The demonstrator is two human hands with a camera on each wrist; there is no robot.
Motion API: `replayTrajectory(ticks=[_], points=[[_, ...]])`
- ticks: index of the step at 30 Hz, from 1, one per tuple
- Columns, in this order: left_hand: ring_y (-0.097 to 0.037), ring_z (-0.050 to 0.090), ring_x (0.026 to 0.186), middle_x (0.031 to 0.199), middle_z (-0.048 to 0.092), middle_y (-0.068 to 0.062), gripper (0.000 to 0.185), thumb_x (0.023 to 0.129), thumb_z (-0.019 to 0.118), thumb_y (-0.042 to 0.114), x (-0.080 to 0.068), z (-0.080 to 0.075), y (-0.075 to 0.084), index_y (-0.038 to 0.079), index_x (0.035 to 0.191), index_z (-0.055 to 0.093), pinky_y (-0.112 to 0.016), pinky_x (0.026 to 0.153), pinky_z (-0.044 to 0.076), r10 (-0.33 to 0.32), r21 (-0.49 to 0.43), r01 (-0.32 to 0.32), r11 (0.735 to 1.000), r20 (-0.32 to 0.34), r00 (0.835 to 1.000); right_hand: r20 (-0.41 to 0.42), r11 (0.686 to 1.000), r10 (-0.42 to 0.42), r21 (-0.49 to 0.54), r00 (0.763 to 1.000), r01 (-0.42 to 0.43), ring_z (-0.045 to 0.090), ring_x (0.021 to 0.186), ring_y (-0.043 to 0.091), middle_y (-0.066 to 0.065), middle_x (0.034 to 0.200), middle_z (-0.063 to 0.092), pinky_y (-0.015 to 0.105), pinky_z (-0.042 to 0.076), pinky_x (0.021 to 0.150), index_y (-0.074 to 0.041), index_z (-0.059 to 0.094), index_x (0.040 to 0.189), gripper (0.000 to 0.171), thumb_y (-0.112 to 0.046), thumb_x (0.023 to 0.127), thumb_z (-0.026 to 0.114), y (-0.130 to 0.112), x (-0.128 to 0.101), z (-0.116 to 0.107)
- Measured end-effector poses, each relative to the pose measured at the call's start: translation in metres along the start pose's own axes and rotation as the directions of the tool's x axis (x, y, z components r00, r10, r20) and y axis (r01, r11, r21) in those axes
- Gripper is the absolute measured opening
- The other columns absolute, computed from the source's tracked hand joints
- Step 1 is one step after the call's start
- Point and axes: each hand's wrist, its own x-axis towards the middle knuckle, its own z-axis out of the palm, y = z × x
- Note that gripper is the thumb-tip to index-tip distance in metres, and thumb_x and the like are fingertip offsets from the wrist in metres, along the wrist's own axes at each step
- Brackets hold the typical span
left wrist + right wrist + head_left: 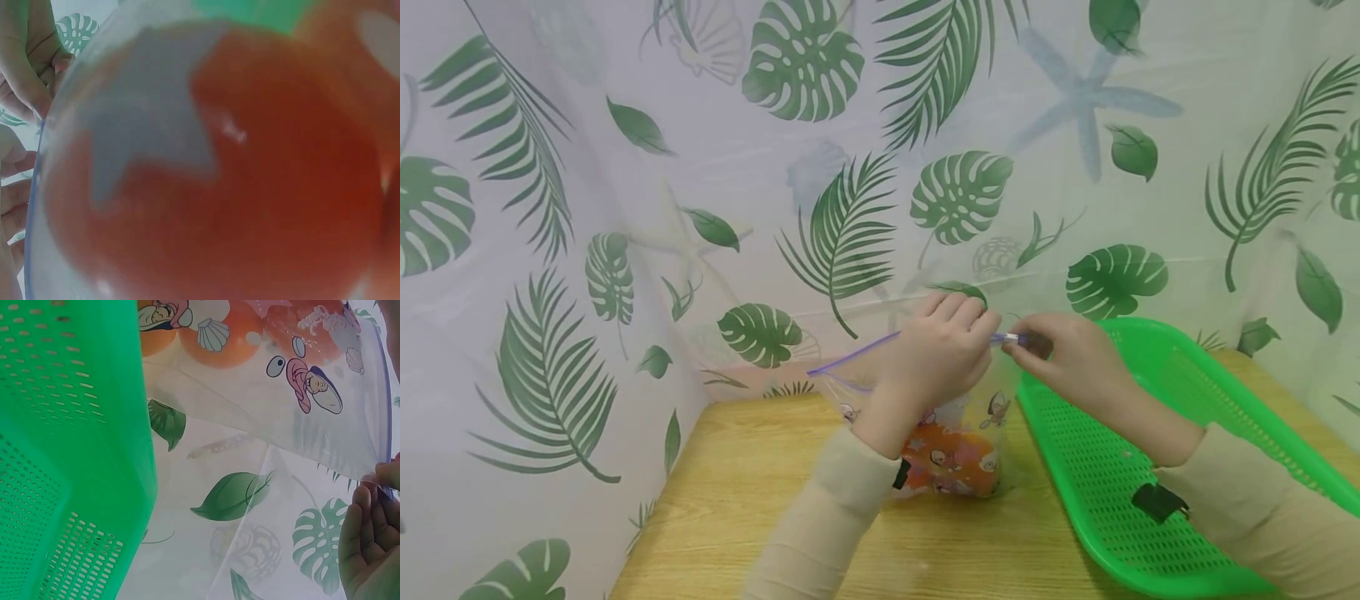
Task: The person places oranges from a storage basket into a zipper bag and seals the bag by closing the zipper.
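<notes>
A clear zip bag (pixel 300 431) with printed shells and cartoon figures stands on the table, its purple zip strip along the top. Round orange-red items (pixel 955 462) lie inside; one fills most of the left wrist view, behind a pale star print. My left hand (pixel 936 350) grips the bag's top edge near the middle, its fingers over the strip. At the right end of the strip, my right hand (pixel 1075 354) pinches the bag's corner, beside a small white piece (pixel 1011 338) on the strip. To the left, the strip's two edges stand apart.
A green plastic basket (pixel 1078 500) with a perforated base stands to the right, under my right forearm. Wood-grain table surface (pixel 760 475) shows at the left. A leaf-patterned sheet (pixel 700 167) hangs behind and along the sides.
</notes>
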Motion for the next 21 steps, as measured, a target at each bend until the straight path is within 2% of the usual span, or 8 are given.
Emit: replayTrajectory(ticks=[6, 12, 16, 21], points=[[-0.015, 0.069, 0.100, 0.095, 0.069, 0.006, 0.011, 0.099, 0.056, 0.020, 0.007, 0.003, 0.006, 0.021, 0.098, 0.067, -0.029, 0.097, 0.053, -0.011, -0.028, 0.012, 1.000, 0.018, 1.000, -0.003, 1.000, 0.011, -0.029, 1.000, -0.011, 0.065, 0.067, 0.011, -0.002, 0.074, 0.074, 0.027, 0.053, 0.064, -0.011, 0.078, 0.084, 0.010, -0.013, 0.092, 0.081, -0.001, 0.001, 0.001], [-0.014, 0.070, 0.101, 0.097, 0.071, 0.006, 0.013, 0.101, 0.057, 0.024, 0.009, 0.008, 0.011, 0.022, 0.097, 0.069, -0.029, 0.096, 0.053, -0.007, -0.028, 0.009, 1.000, 0.044, 0.999, 0.034, 1.000, 0.026, -0.018, 0.999, -0.025, 0.071, 0.073, 0.018, 0.002, 0.081, 0.078, 0.032, 0.057, 0.068, -0.009, 0.079, 0.089, 0.006, -0.012, 0.093, 0.079, 0.000, 0.001, -0.001], [-0.014, 0.070, 0.096, 0.094, 0.069, 0.007, 0.011, 0.098, 0.058, 0.023, 0.009, 0.010, 0.015, 0.023, 0.093, 0.068, -0.028, 0.093, 0.052, -0.001, -0.001, 0.001, 1.000, 0.039, 0.999, 0.034, 1.000, 0.008, 0.006, 0.999, -0.008, 0.071, 0.072, 0.017, 0.002, 0.082, 0.078, 0.030, 0.057, 0.067, -0.007, 0.079, 0.092, 0.002, -0.007, 0.093, 0.077, 0.002, 0.001, -0.001], [-0.014, 0.070, 0.094, 0.093, 0.070, 0.008, 0.010, 0.095, 0.059, 0.022, 0.011, 0.013, 0.016, 0.024, 0.091, 0.068, -0.027, 0.092, 0.052, 0.006, 0.021, -0.006, 1.000, 0.005, 1.000, 0.019, 1.000, -0.004, 0.024, 1.000, 0.004, 0.072, 0.072, 0.019, 0.006, 0.084, 0.079, 0.030, 0.059, 0.067, -0.003, 0.081, 0.099, 0.008, -0.003, 0.092, 0.076, 0.004, 0.002, -0.002]])
